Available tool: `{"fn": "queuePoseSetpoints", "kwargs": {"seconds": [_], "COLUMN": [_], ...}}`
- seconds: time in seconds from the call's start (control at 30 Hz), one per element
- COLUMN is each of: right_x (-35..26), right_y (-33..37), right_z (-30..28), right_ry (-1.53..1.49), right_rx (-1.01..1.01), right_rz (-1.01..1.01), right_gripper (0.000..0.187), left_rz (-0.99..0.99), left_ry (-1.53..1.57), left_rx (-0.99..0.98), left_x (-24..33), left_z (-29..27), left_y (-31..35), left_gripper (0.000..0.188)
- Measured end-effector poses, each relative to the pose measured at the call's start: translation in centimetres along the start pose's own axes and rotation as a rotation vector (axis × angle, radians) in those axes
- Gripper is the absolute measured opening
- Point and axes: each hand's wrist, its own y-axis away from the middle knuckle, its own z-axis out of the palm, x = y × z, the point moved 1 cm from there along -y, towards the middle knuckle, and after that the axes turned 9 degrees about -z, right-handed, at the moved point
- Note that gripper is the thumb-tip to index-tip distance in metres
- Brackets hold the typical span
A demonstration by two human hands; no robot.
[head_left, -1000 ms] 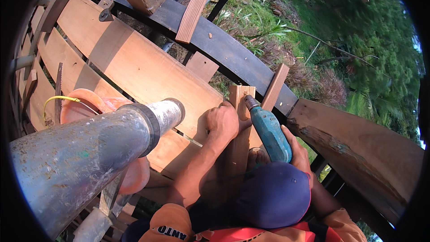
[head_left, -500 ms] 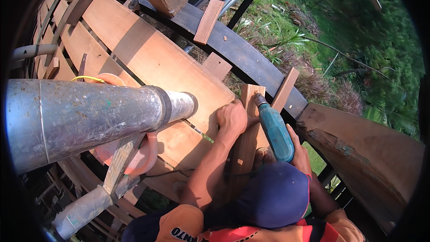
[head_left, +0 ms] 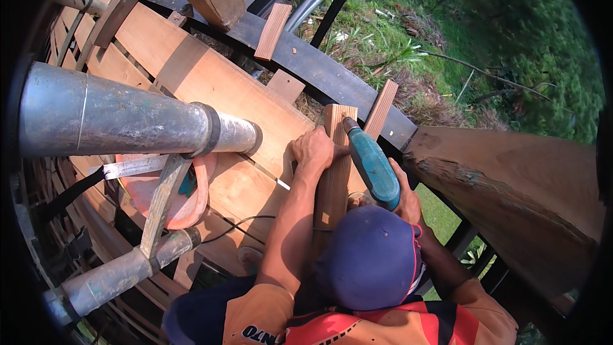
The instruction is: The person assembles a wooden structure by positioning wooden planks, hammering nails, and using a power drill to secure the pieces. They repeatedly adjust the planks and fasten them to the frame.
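Observation:
Neither of my hands is in view. Below me a co-worker in a dark blue cap (head_left: 369,259) and an orange and red shirt leans over a wooden post (head_left: 334,185). The co-worker's left hand (head_left: 313,148) is closed at the left side of the post, near its end. Their right hand (head_left: 407,197) grips the rear of a teal power drill (head_left: 373,167). The drill's chuck (head_left: 348,124) meets the post close to its end; the bit's tip is too small to make out.
A large grey metal pipe (head_left: 121,115) crosses above the wooden planks (head_left: 236,99) at left. Beneath it sits an orange bucket (head_left: 191,201). Short wood blocks (head_left: 273,30) rest along a dark curved beam (head_left: 319,64). A thick rough timber (head_left: 504,185) slants at right; greenery lies beyond.
The view has shifted, so the scene sits further left and slightly higher. More of the bucket and a white strip beside it show now. The drill stays against the post.

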Motion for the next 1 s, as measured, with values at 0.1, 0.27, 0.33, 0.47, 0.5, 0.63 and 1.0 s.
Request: {"fn": "queuePoseSetpoints", "kwargs": {"seconds": [0.1,0.27,0.33,0.47,0.5,0.63,1.0], "right_x": [0.8,1.9,2.4,3.3,3.7,1.1,1.9], "right_y": [0.7,1.1,1.5,2.0,2.4,4.0,0.5], "right_z": [-0.2,-0.3,-0.2,0.2,0.0,-1.7,-2.4], "right_ry": [-0.073,-0.045,-0.013,-0.021,-0.114,-0.116,-0.11], "right_rx": [0.025,0.034,0.056,0.103,0.124,0.098,0.169], "right_rz": [-0.065,-0.092,-0.094,-0.139,-0.087,0.14,-0.002], "right_gripper": [0.1,0.1,0.1,0.096,0.095,0.091,0.089], "left_rz": [-0.012,-0.025,-0.036,-0.073,-0.058,-0.065,0.084], "left_ry": [0.011,0.036,0.013,0.044,0.043,0.1,0.325], "left_rx": [-0.006,0.016,-0.033,-0.016,-0.033,-0.028,0.253], "left_x": [0.5,0.2,0.8,0.4,0.6,-0.4,-2.8], "left_z": [0.0,0.9,-0.4,1.3,0.0,-1.3,1.6], "left_y": [0.4,-0.1,0.5,-0.4,0.6,2.0,3.3], "left_gripper": [0.091,0.094,0.093,0.087,0.093,0.096,0.086]}}
